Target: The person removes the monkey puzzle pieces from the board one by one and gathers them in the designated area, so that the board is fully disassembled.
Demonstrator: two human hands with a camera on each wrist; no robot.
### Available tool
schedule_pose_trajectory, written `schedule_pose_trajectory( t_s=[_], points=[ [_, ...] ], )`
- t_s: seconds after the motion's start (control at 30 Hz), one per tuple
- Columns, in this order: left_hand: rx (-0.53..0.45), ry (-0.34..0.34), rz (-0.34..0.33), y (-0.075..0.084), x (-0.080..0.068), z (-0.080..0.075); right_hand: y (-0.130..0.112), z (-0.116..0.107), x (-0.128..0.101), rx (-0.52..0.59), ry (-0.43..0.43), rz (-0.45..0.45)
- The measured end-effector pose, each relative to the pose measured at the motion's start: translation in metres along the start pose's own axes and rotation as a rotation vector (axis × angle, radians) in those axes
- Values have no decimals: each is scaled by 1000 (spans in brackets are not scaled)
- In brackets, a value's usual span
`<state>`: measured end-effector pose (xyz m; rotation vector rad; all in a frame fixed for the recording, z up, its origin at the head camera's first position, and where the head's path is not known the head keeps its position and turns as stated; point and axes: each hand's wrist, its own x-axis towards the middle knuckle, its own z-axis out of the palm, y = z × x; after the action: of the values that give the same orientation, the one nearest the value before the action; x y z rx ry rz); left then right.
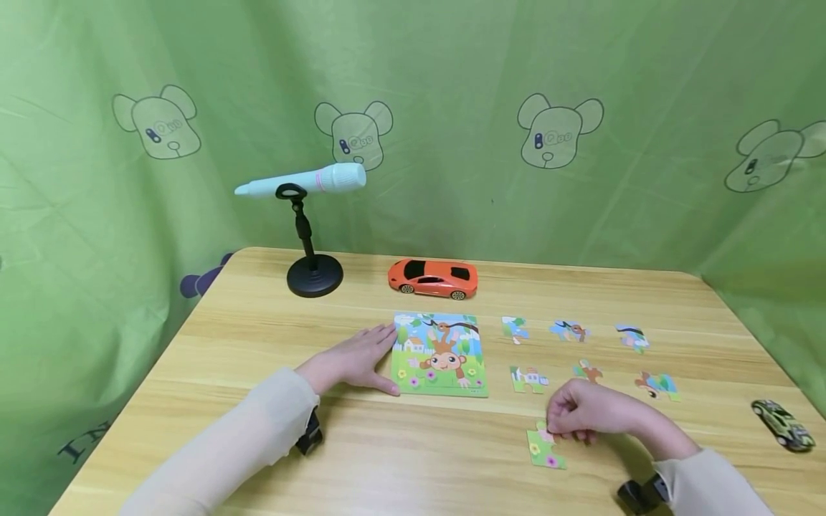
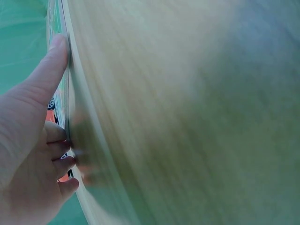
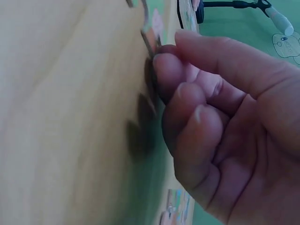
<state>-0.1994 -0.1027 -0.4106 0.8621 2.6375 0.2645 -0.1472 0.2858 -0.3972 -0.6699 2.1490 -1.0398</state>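
Left hand (image 1: 358,358) lying flat, fingers straight, bracing the puzzle board (image 1: 440,353) at its 9 o'clock edge, probably to stop it sliding. Right hand (image 1: 590,413) curling thumb and fingers onto a green puzzle piece (image 1: 545,448), pinching its upper corner at the board's 5 o'clock. Six loose pieces (image 1: 529,378) sitting at the board's 3 o'clock; bare table (image 1: 258,337) lying open between hand and board, near edge close
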Motion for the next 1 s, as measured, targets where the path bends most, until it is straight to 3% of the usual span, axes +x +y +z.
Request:
schedule_pose_trajectory(
  t_s=[0.23,0.37,0.5,0.63,1.0],
  points=[
    [1,6,1,-1,0,1,-19,-9,14,-37,95,-42],
    [-8,9,2,-1,0,1,-27,-8,36,-104,174,-50],
    [-10,9,1,0,-1,0,-33,-1,62,-204,207,-136],
    [-11,8,2,0,-2,0,-39,7,85,-255,201,-203],
    [-14,9,2,-1,-1,0,-49,21,122,-387,151,-178]
  ],
)
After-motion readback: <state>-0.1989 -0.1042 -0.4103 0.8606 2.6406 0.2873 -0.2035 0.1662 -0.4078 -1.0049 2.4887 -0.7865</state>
